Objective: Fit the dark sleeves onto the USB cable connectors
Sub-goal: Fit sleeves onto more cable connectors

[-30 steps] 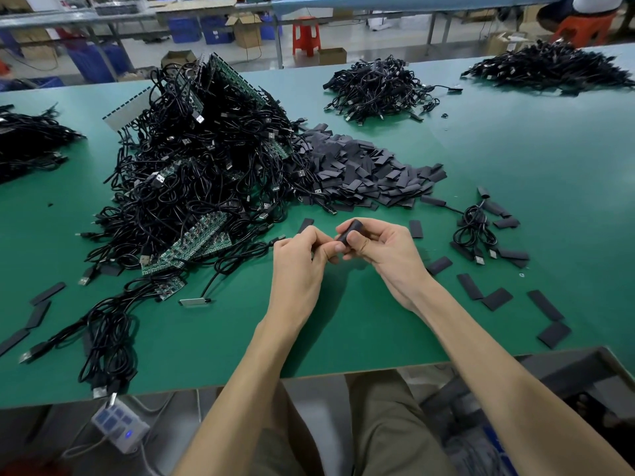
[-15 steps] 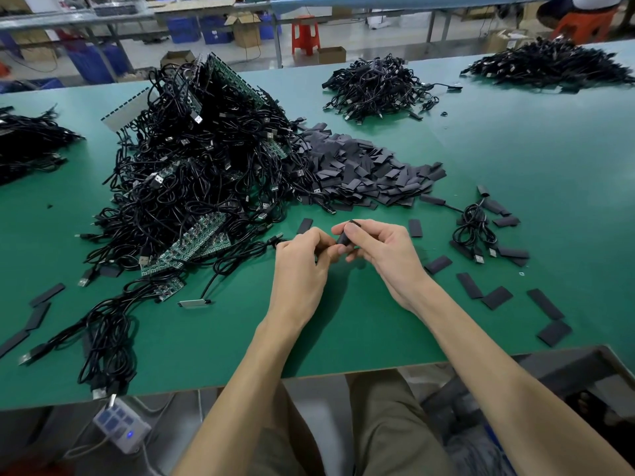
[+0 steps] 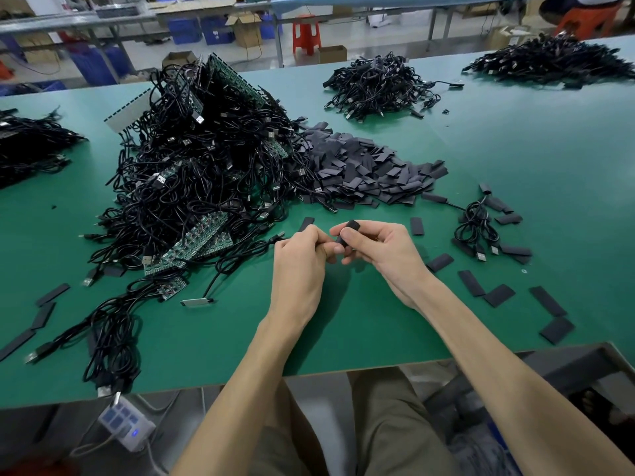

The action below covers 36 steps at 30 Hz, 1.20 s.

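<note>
Short dark tubular sleeve (image 3: 346, 231) tilted near upright, pinched in right hand (image 3: 381, 250). Thin black USB cable (image 3: 247, 247) runs leftward from left hand (image 3: 300, 261). Heap of flat dark sleeves (image 3: 364, 166) behind, beside tangled black cable pile (image 3: 206, 166).

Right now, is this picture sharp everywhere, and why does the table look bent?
Head view: the wide lens bows the far edge of the green table; the left hand gripping a cable and the right hand pinching a dark sleeve are sharp; the far-right cable pile is smeared; light is soft and even, only a faint shadow under the hands, no glare.
</note>
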Each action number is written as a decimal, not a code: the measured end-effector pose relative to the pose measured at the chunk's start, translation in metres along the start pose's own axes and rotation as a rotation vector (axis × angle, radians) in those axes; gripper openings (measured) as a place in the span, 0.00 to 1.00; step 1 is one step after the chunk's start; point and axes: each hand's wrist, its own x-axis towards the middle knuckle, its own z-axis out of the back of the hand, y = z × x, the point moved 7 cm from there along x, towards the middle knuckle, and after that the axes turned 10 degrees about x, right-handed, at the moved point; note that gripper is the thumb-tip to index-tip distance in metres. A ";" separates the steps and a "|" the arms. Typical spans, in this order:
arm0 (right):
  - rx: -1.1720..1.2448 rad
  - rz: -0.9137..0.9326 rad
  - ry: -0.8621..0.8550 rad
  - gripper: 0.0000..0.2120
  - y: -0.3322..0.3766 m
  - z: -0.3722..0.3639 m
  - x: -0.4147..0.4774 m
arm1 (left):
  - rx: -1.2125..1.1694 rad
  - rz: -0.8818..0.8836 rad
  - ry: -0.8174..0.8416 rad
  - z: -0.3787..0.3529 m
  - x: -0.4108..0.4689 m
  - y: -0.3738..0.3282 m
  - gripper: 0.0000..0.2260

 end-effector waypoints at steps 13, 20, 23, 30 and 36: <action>-0.010 0.002 -0.039 0.08 0.001 0.001 0.000 | 0.059 -0.015 0.010 -0.003 -0.002 0.002 0.14; 0.135 0.014 -0.116 0.09 0.006 0.008 0.000 | 0.166 -0.227 0.015 -0.001 -0.006 -0.018 0.08; 0.376 0.001 -0.177 0.10 0.011 0.016 0.001 | 0.212 -0.296 -0.001 0.001 -0.007 -0.023 0.07; 0.809 -0.048 -0.271 0.10 0.014 0.028 0.003 | 0.182 -0.315 -0.009 0.000 -0.007 -0.023 0.06; 0.420 -0.057 -0.181 0.23 0.007 0.014 0.003 | -0.126 -0.127 0.063 -0.002 -0.006 -0.020 0.08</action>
